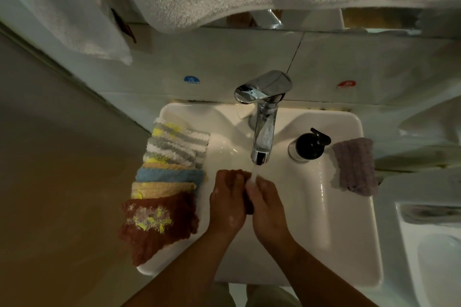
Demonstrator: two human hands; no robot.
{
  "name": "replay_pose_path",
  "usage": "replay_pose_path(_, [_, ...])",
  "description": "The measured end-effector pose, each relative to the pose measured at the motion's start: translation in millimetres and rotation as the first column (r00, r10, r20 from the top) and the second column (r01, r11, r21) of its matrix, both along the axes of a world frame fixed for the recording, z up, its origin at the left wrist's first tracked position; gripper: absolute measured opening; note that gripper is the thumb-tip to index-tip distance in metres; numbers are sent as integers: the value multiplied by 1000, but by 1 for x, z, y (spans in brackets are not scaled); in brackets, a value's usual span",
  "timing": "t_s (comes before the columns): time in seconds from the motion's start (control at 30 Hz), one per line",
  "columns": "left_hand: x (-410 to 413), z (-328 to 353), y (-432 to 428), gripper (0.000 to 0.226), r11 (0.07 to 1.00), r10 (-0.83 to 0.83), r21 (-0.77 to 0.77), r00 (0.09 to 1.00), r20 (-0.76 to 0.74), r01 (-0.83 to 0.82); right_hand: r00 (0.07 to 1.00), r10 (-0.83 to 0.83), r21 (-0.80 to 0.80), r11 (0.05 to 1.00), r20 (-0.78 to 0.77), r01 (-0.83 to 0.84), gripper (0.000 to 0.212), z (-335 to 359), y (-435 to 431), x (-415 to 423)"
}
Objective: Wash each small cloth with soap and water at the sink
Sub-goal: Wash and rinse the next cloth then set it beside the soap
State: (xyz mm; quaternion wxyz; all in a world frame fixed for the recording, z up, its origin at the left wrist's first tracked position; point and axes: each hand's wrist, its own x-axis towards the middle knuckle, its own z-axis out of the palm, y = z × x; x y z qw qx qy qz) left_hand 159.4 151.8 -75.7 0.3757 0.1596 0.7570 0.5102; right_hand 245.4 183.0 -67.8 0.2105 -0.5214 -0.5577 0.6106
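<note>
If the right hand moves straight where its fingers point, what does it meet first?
Probably the water stream falling on its fingers; beyond that, the faucet spout, though depth is unclear.

Two bare forearms reach in from the lower edge and converge toward the middle: the left forearm (179, 266) slants in from the lower left, the right forearm (321, 271) from the lower right. Both wrists are fairly straight, with the backs of the hands turned up to the camera. The left hand (225, 198) and the right hand (265, 204) sit side by side, close together, fingers curled forward and down round a small dark brown cloth (239, 172) bunched between them, which shows only in slivers.
</note>
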Motion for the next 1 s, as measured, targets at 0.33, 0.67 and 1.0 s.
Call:
replay_pose_path(0.33, [7,11,-5,13,987,-154,55,987,49,151,965,-62,170,985,254,19,35,-5,33,-5])
replay_pose_path(0.67, [-6,-5,7,60,981,31,-193,994,105,-11,990,130,120,985,-51,-124,26,1,-4,1])
replay_pose_path(1.0, [8,11,1,8,991,-130,-14,987,-92,129,998,61,93,994,-24,-58,24,5,14,-7])
